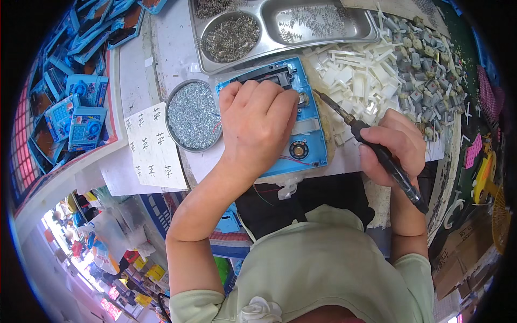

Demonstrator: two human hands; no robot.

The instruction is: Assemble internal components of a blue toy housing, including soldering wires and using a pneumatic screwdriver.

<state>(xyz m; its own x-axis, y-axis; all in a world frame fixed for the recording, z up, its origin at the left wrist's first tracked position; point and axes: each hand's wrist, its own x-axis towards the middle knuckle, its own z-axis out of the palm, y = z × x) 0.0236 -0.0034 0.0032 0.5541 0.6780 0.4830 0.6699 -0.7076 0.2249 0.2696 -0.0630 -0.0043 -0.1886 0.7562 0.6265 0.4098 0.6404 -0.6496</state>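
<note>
A blue plastic casing (322, 141) lies open on the table in front of me, showing a round speaker (299, 150), thin wires and small inner parts. My left hand (259, 121) rests over the casing's left and middle part with its fingers curled down. Its fingertips are hidden, so what they pinch cannot be seen. In my right hand (396, 148) is a black-handled screwdriver (383, 153) with a brass-coloured collar and a thin metal shaft. Its tip points at the casing's upper right edge; whether it touches is hard to tell.
Left of the casing stands a round bowl (195, 116) of small screws beside a handwritten paper (155, 148). Behind lies a metal tray (267, 33) of springs. White plastic parts (358, 75) and small grey motors (431, 81) are heaped to the right. Blue casings (86, 126) fill the far left.
</note>
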